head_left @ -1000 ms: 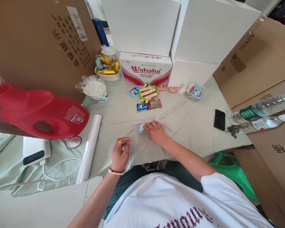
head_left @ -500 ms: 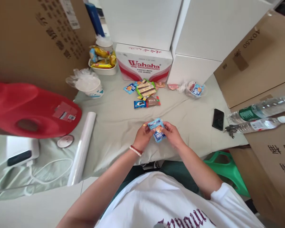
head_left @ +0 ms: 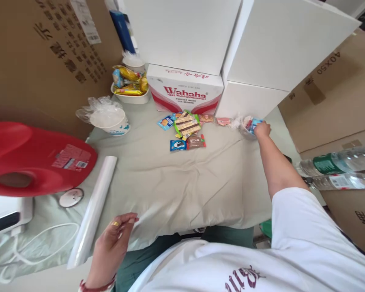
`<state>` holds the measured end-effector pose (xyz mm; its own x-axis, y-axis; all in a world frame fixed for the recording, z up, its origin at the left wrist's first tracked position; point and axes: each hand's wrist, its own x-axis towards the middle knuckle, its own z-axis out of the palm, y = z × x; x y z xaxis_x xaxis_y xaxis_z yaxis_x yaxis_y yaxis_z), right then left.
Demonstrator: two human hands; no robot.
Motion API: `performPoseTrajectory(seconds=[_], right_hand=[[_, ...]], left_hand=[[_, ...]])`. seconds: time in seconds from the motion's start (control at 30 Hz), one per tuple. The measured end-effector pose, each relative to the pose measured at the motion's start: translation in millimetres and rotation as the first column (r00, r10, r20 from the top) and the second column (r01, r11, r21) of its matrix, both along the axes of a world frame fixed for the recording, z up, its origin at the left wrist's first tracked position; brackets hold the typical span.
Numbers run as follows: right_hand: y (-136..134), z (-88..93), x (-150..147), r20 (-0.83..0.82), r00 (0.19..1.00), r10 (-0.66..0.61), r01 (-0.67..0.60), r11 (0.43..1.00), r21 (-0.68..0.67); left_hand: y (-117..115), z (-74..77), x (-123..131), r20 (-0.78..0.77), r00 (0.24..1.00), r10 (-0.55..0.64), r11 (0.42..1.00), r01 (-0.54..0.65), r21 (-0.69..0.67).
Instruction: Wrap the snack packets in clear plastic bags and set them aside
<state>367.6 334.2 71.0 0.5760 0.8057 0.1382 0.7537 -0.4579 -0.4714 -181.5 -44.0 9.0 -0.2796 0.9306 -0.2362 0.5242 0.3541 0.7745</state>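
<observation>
Your right hand (head_left: 263,129) is out at the far right of the table (head_left: 182,182), arm stretched, its fingers at the right rim of the clear bowl (head_left: 246,134). The blue packet (head_left: 254,124) lies at that bowl's mouth, against your fingertips; the back of your hand hides whether they grip it. Your left hand (head_left: 114,239) is at the near left, above the table's near edge, thumb and forefinger drawn narrowly together. In the far middle, a green-edged wafer pack (head_left: 187,125) sits on a small heap of snacks, with a brown packet (head_left: 196,141) and a dark-blue packet (head_left: 178,145) just on the near side of it. The Wahaha box (head_left: 185,91) stands behind them. To your left are a paper cup (head_left: 112,127), the red jug (head_left: 39,158) and a long clear roll (head_left: 93,211).
</observation>
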Motion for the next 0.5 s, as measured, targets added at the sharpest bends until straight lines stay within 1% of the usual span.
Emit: performPoseTrajectory(seconds=[0.03, 0.07, 0.1, 0.13, 0.17, 0.2, 0.23, 0.27, 0.3, 0.33, 0.37, 0.4, 0.43, 0.47, 0.5], right_hand=[[-1.1, -2.2, -6.5, 0.028, 0.999, -0.014, 0.015, 1.0, -0.017], [-3.4, -3.8, -10.5, 0.046, 0.998, -0.041, 0.041, 0.999, -0.007], [-6.5, -5.3, -11.6, 0.122, 0.992, -0.035, 0.033, 0.999, 0.017], [-10.8, -7.3, -10.6, 0.175, 0.983, -0.06, 0.048, 0.996, 0.075], [-17.1, -10.3, -8.5, 0.184, 0.978, -0.102, 0.073, 0.985, 0.158], [-26.6, -14.6, -6.5, 0.183, 0.978, -0.099, 0.052, 0.968, 0.244], [-40.8, -19.9, -5.6, 0.221, 0.975, -0.025, -0.049, 0.945, 0.323], [-60.4, -26.0, -6.3, 0.281, 0.955, 0.091, -0.195, 0.909, 0.369], [-85.7, -32.3, -8.6, 0.341, 0.919, 0.198, -0.328, 0.864, 0.382], [-115.6, -38.6, -11.7, 0.383, 0.883, 0.272, -0.417, 0.829, 0.372], [-148.6, -44.6, -14.8, 0.404, 0.852, 0.332, -0.476, 0.813, 0.335], [-182.5, -50.0, -16.6, 0.405, 0.821, 0.404, -0.527, 0.809, 0.261], [-215.3, -54.9, -16.2, 0.4, 0.822, 0.404, -0.524, 0.812, 0.256], [-245.0, -59.1, -12.9, 0.371, 0.831, 0.415, -0.513, 0.83, 0.22], [-270.5, -62.5, -6.5, 0.318, 0.843, 0.433, -0.504, 0.842, 0.191]], left_hand=[[6.2, 4.6, 2.3, -0.042, 0.999, 0.014, 0.995, -0.01, 0.098], [16.0, 9.5, 5.9, -0.069, 0.998, 0.015, 0.979, 0.0, 0.204], [29.6, 14.1, 9.8, -0.099, 0.995, 0.003, 0.956, 0.026, 0.292], [46.7, 18.0, 13.2, -0.136, 0.991, -0.004, 0.93, 0.053, 0.363], [67.4, 20.9, 15.6, -0.167, 0.986, 0.0, 0.91, 0.069, 0.409], [91.0, 23.1, 16.6, -0.188, 0.982, 0.01, 0.893, 0.076, 0.444], [117.0, 24.7, 16.3, -0.204, 0.979, 0.027, 0.877, 0.075, 0.474], [144.7, 26.0, 14.6, -0.218, 0.974, 0.054, 0.867, 0.063, 0.494], [173.2, 27.2, 11.9, -0.241, 0.965, 0.101, 0.861, 0.037, 0.508], [201.8, 28.3, 8.0, -0.276, 0.948, 0.161, 0.856, 0.005, 0.517], [229.6, 29.1, 3.1, -0.322, 0.922, 0.217, 0.855, -0.02, 0.517], [255.9, 29.5, -2.9, -0.366, 0.893, 0.262, 0.857, -0.041, 0.513], [279.7, 29.2, -9.9, -0.4, 0.871, 0.285, 0.867, -0.057, 0.495], [300.4, 28.2, -17.5, -0.417, 0.861, 0.291, 0.886, -0.079, 0.457], [317.3, 26.8, -25.2, -0.42, 0.865, 0.276, 0.913, -0.099, 0.396]])
